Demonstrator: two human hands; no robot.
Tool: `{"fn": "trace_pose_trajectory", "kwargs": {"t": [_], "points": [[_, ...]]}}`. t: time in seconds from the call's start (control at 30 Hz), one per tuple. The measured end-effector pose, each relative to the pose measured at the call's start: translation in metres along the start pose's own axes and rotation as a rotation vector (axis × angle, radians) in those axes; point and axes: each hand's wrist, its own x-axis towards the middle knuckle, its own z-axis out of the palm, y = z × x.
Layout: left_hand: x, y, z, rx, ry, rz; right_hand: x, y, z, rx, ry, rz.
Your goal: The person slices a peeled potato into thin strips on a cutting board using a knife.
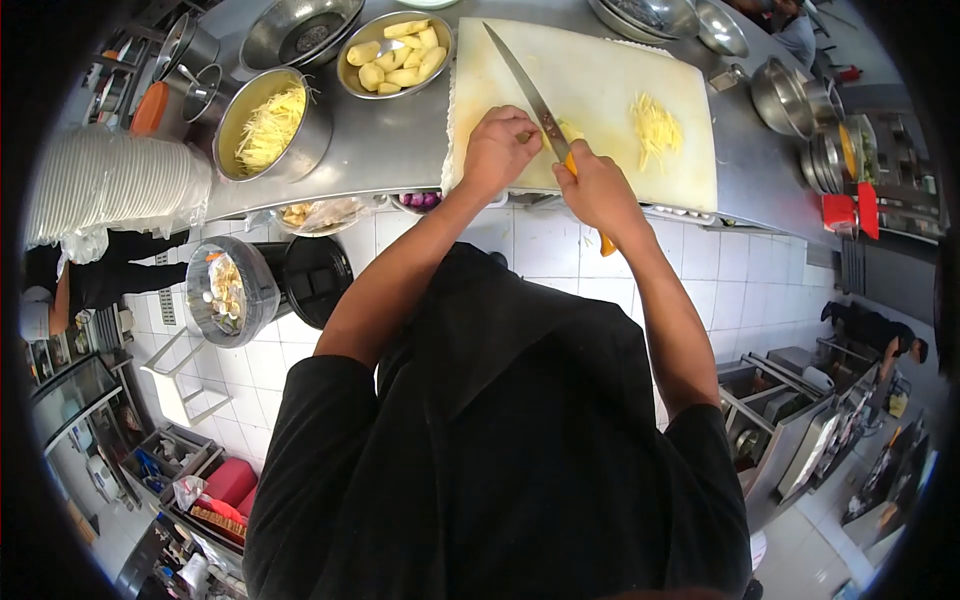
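Observation:
My right hand [600, 190] grips the yellow handle of a long knife [527, 90]. The blade points up and to the left across a white cutting board [590, 60]. Close against the blade's left side is my left hand [500, 150], its fingers curled together; what they hold, if anything, is hidden. A few pale yellow slices [570, 130] show just right of the blade. Farther right on the board lies a loose pile of thin yellow strips [656, 130], which look like cut potato.
Left of the board, a metal bowl [446, 70] holds peeled potatoes [400, 58], and a pot [310, 140] holds yellow strips. Stacked white containers [110, 185] stand far left. Below is a lined bin [262, 300] with scraps. Metal bowls [780, 98] stand right; other people are at both sides.

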Motion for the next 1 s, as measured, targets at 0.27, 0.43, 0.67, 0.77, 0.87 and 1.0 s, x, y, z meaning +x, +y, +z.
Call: {"fn": "trace_pose_trajectory", "kwargs": {"t": [0.27,0.43,0.67,0.77,0.87,1.0], "points": [[-0.0006,0.0003,-0.0006,-0.044,-0.001,-0.006,0.0008,0.0003,0.0005,-0.013,-0.037,0.020],[-0.0002,0.0019,-0.0008,-0.009,0.013,0.018,-0.0015,-0.0013,-0.0028,-0.017,-0.037,0.028],[0.0001,0.0010,0.0002,-0.018,0.014,0.002,0.0005,0.0011,-0.0021,-0.026,-0.038,0.009],[-0.0003,0.0013,0.0004,-0.013,0.033,0.019,0.0000,0.0001,-0.0028,-0.022,-0.037,0.010],[-0.0001,0.0006,-0.0003,0.005,0.022,0.032,0.0006,0.0003,-0.0025,-0.027,-0.042,0.009],[0.0001,0.0022,-0.0001,-0.011,0.025,0.021,0.0003,-0.0006,-0.0038,-0.027,-0.047,0.008]]}}
